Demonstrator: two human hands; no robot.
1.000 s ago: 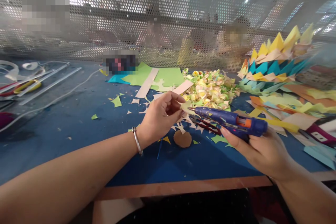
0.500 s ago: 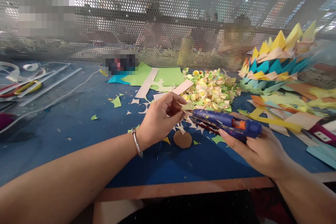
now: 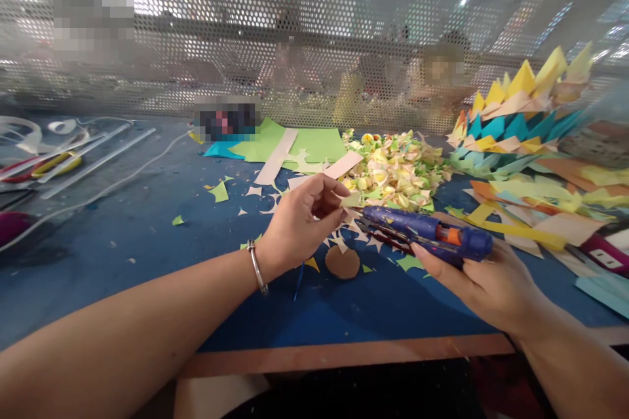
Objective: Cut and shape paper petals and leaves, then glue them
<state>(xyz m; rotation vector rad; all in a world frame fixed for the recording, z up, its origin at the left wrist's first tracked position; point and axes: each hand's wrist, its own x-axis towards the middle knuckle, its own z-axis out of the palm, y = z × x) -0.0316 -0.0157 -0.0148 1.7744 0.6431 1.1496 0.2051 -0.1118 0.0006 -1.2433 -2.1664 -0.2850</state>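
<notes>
My right hand (image 3: pixel 496 288) grips a blue hot glue gun (image 3: pixel 422 229), its nozzle pointing left. An orange part shows in the gun's body. With thumb and fingers pinched, my left hand (image 3: pixel 307 219) holds a small pale paper piece (image 3: pixel 351 199) right at the nozzle tip. Beneath that hand a thin blue stick (image 3: pixel 299 281) slants down; whether the fingers hold it I cannot tell. A round brown cardboard disc (image 3: pixel 343 262) lies on the table below the gun, among pale paper offcuts (image 3: pixel 341 243).
Behind the gun rises a heap of small folded paper pieces (image 3: pixel 393 167). Green sheets (image 3: pixel 314 141) lie left of it. At right stands a layered paper craft (image 3: pixel 521 118) beside paper strips (image 3: pixel 531 226). Scissors (image 3: pixel 59 165), clear glue sticks (image 3: pixel 98 163) and a white cord (image 3: pixel 118 183) lie left.
Both hands, the paper piece and the glue gun hold nearly the same place. The whole view has shifted very slightly.
</notes>
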